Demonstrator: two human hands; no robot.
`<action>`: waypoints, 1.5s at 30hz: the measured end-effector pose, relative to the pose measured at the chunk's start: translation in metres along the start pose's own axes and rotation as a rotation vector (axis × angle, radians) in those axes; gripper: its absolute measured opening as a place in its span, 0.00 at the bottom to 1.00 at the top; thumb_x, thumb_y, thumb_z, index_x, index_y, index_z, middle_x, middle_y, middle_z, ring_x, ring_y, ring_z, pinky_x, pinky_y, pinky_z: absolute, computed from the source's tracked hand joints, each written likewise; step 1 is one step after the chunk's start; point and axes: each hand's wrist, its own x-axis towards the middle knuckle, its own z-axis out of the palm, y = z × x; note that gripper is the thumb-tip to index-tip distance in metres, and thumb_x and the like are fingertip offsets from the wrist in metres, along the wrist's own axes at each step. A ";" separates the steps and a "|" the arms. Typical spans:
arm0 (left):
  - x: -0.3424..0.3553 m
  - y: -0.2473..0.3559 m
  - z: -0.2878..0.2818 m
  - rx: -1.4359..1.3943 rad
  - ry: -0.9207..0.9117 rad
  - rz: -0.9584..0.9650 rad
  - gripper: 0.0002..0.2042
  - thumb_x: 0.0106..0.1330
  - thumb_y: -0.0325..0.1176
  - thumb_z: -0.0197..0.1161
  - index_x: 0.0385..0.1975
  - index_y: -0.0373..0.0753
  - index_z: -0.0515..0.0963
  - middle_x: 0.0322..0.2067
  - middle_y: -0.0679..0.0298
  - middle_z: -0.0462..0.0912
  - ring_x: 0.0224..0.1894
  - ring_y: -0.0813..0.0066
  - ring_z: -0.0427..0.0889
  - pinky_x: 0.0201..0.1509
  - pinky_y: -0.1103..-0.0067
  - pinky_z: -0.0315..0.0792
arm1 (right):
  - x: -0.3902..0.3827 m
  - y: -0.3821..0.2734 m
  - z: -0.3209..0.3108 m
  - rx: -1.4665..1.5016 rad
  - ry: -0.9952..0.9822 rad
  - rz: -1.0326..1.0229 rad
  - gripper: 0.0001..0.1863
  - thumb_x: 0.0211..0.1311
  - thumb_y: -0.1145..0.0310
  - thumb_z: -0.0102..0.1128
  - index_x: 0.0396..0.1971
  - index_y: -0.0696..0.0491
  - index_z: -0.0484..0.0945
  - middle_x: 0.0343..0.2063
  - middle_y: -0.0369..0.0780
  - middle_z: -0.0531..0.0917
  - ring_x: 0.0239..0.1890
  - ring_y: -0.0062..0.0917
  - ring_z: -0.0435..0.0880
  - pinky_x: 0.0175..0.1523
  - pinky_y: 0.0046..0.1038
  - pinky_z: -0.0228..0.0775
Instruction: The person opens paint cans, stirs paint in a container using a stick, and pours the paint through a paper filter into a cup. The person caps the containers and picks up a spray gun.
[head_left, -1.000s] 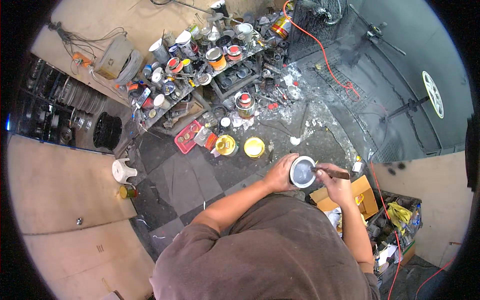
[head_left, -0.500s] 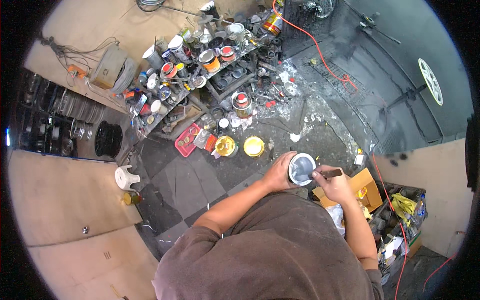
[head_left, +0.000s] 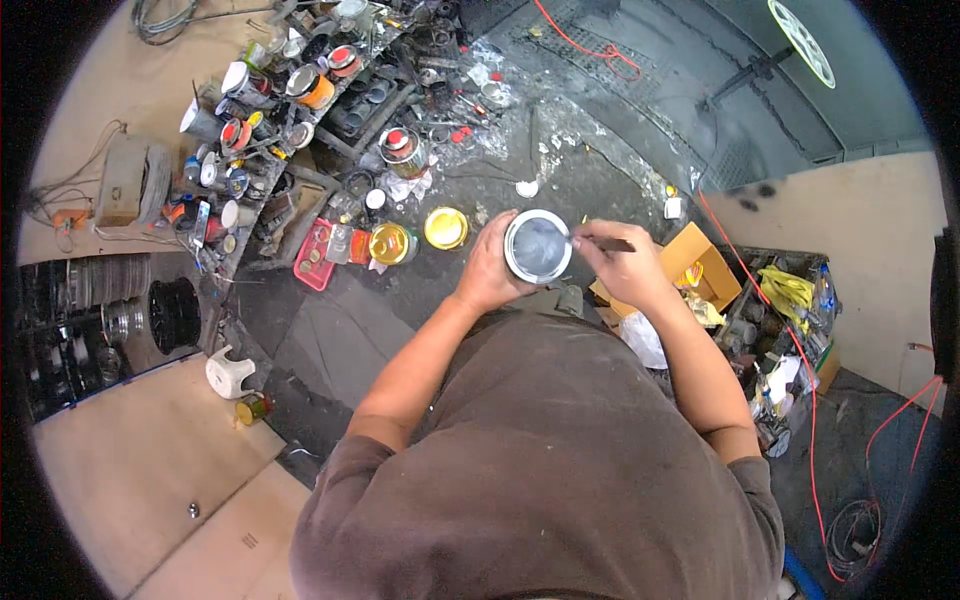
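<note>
My left hand [head_left: 488,268] is wrapped round the left side of a white-rimmed cup [head_left: 511,262] with grey paint [head_left: 538,247] in it. Between the fingers and thumb of my right hand [head_left: 622,262] is a dark flat stirring stick [head_left: 612,244]. The stick's near end points to the cup's right rim; whether its tip dips into the paint I cannot tell. On the floor to the left of the cup are an open tin with a yellow inside [head_left: 446,228] and a gold-topped tin [head_left: 392,243].
A cluttered bench [head_left: 262,178] with several paint cans runs along the far left. At right stand an open cardboard box [head_left: 715,268] and a crowded shelf [head_left: 745,325]. A red hose [head_left: 748,262] trails past them. A white stool [head_left: 230,372] stands at left.
My view has turned, so the bench and floor tins sit further left and higher. The cup now appears further left, and my right hand with the stick has drawn back toward the cup's rim.
</note>
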 end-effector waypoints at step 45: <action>-0.012 0.008 0.010 -0.091 -0.118 -0.003 0.57 0.37 0.41 0.87 0.69 0.35 0.57 0.65 0.46 0.69 0.69 0.44 0.68 0.73 0.60 0.65 | 0.011 -0.004 -0.017 -0.052 -0.164 -0.341 0.05 0.60 0.71 0.69 0.35 0.54 0.87 0.33 0.47 0.88 0.35 0.43 0.88 0.40 0.37 0.79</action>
